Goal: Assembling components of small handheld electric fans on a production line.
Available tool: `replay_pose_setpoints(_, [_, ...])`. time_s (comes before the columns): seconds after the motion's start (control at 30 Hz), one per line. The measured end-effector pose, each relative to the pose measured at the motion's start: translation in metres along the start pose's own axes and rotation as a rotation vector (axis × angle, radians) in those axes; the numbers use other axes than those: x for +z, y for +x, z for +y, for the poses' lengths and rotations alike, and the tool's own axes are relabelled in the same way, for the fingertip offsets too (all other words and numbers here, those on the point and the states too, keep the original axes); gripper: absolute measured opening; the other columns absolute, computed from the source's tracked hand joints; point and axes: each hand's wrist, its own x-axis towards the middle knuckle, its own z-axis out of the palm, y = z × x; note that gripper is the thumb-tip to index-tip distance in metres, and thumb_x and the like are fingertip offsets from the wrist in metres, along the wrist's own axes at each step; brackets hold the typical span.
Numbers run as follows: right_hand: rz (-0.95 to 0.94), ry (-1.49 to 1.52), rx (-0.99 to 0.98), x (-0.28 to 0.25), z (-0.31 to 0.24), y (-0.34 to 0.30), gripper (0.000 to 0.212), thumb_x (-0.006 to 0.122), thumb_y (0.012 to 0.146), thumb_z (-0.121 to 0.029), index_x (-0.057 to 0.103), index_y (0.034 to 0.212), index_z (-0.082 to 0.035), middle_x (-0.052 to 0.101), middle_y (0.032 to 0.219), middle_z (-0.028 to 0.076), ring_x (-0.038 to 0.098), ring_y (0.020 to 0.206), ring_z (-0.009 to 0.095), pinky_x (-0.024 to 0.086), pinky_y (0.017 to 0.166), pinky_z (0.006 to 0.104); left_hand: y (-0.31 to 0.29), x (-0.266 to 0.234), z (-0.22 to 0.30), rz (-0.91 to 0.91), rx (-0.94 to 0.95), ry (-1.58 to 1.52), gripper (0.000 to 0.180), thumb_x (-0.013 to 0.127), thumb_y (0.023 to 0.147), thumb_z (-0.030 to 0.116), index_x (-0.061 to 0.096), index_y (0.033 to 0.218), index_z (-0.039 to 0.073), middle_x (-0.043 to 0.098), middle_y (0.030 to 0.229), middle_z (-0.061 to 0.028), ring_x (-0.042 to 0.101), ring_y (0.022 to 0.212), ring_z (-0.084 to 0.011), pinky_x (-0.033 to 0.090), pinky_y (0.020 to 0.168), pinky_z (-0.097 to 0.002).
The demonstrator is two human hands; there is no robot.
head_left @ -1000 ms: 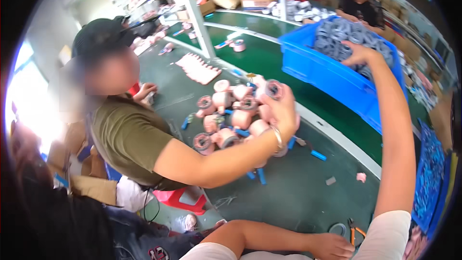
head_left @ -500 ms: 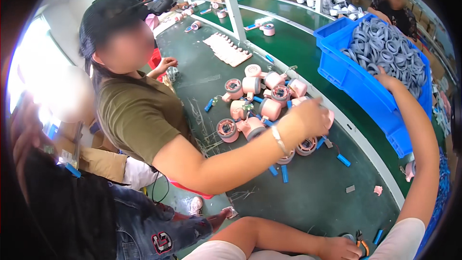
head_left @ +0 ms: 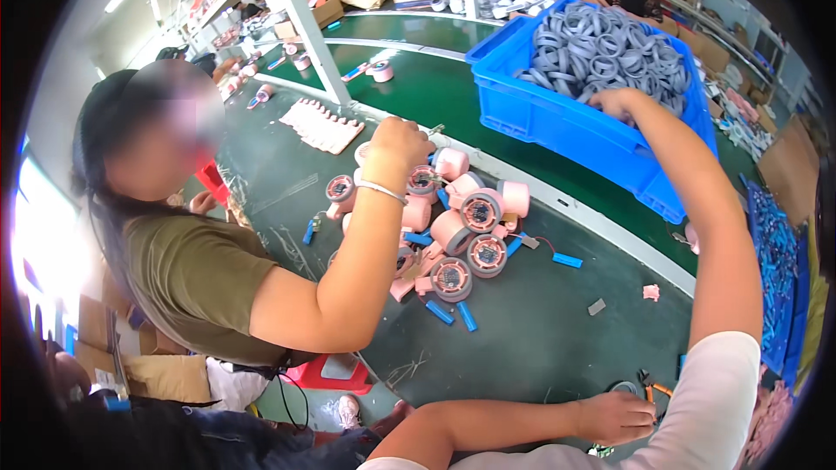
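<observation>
Right hand [head_left: 616, 104] at the bin [head_left: 570, 126] of rings [head_left: 610, 48], left hand [head_left: 616, 418] near pliers [head_left: 664, 389]; I can't tell either grip.

right hand [head_left: 616, 104] dipped into gray rings [head_left: 601, 54] heaped in blue bin [head_left: 570, 130] | left hand [head_left: 616, 418] spotted by orange-handled pliers [head_left: 664, 390] | messy pink pile [head_left: 450, 232] kinda overhung by co-worker's hand [head_left: 402, 141]

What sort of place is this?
Most likely a factory assembly area: there's a blue bin full of grey rings, and many matching pink parts heaped on a long workbench.
</observation>
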Motion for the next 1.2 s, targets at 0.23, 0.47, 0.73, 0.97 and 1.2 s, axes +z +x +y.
replay_pose_setpoints(0.23, [0.520,0.262,-0.171,-0.042,0.027,-0.017,0.046,0.073,0.060,-0.001,0.061,0.103,-0.011,0.061,0.095,0.008,0.063,0.072,0.024,0.053,0.048,0.0398,0.001,-0.003,-0.001,-0.020,0.027,-0.025,0.022,0.058,0.070,0.010,0.060,0.087,-0.004,0.055,0.091,-0.0121,0.057,0.093,-0.0269,0.052,0.064,-0.0348])
replay_pose_setpoints(0.47, [0.727,0.483,-0.179,-0.058,0.075,-0.068,0.047,0.076,0.056,0.004,0.061,0.099,-0.006,0.061,0.084,0.006,0.061,0.069,0.017,0.055,0.050,0.0362,-0.001,0.003,-0.001,-0.075,0.006,-0.089,0.022,0.059,0.075,0.011,0.059,0.094,-0.001,0.054,0.098,-0.0131,0.056,0.098,-0.0255,0.052,0.073,-0.0344])
replay_pose_setpoints(0.73, [0.635,0.780,-0.589,-0.045,0.043,-0.153,0.033,0.072,0.070,0.001,0.057,0.099,-0.004,0.062,0.085,0.007,0.066,0.075,0.016,0.054,0.057,0.0265,0.001,-0.001,-0.003,-0.073,0.012,-0.057,0.022,0.062,0.073,0.007,0.064,0.093,-0.001,0.058,0.093,-0.0089,0.059,0.094,-0.0229,0.053,0.067,-0.0307])
replay_pose_setpoints(0.97, [0.398,0.599,-0.969,0.051,-0.076,-0.250,0.043,0.076,0.057,0.001,0.056,0.093,-0.007,0.058,0.090,-0.001,0.055,0.084,0.008,0.049,0.074,0.0264,0.005,-0.006,0.002,-0.069,0.138,0.044,0.017,0.065,0.072,0.007,0.063,0.088,0.001,0.059,0.087,-0.0064,0.060,0.089,-0.0210,0.051,0.057,-0.0288])
replay_pose_setpoints(1.2, [-0.008,0.513,-1.138,0.183,-0.150,-0.269,0.041,0.080,0.057,-0.011,0.060,0.093,-0.004,0.061,0.086,0.008,0.060,0.081,0.017,0.048,0.072,0.0317,0.003,0.007,0.010,-0.124,0.195,0.126,0.014,0.060,0.071,0.012,0.059,0.081,0.003,0.052,0.075,-0.0044,0.058,0.082,-0.0195,0.051,0.058,-0.0305])
